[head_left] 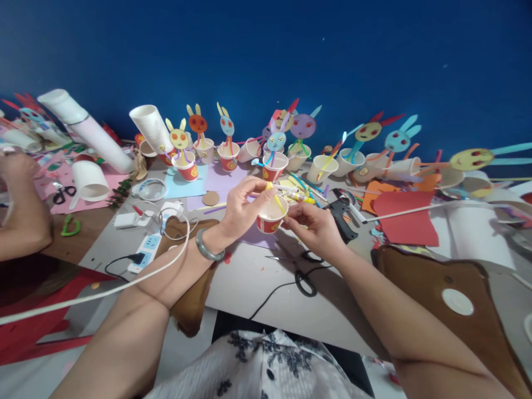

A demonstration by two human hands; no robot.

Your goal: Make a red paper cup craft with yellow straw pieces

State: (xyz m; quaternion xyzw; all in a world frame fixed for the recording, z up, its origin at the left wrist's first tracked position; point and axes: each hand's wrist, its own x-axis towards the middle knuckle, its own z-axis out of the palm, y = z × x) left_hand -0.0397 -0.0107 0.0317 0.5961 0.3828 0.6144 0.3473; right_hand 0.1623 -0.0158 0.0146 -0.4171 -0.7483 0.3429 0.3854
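Observation:
A red and white paper cup (270, 224) is held above the table between my two hands. My left hand (245, 209) is closed at the cup's left rim, its thumb and fingers pinching a yellow strip (279, 198) that reaches down into the cup. On the right side of the cup, the fingertips of my right hand (313, 226) are pinched together against the wall; whether they grip anything more is too small to tell. Just behind the cup stands another cup (275, 162) bearing a light blue rabbit face (276, 141).
Scissors (305, 281) lie open in front of my right hand, by a black glue gun (343, 219). A power strip (148, 244) with cables is at left. Rabbit-figure cups line the back. Red paper (407, 219) lies right. Another person's arm (20, 205) rests far left.

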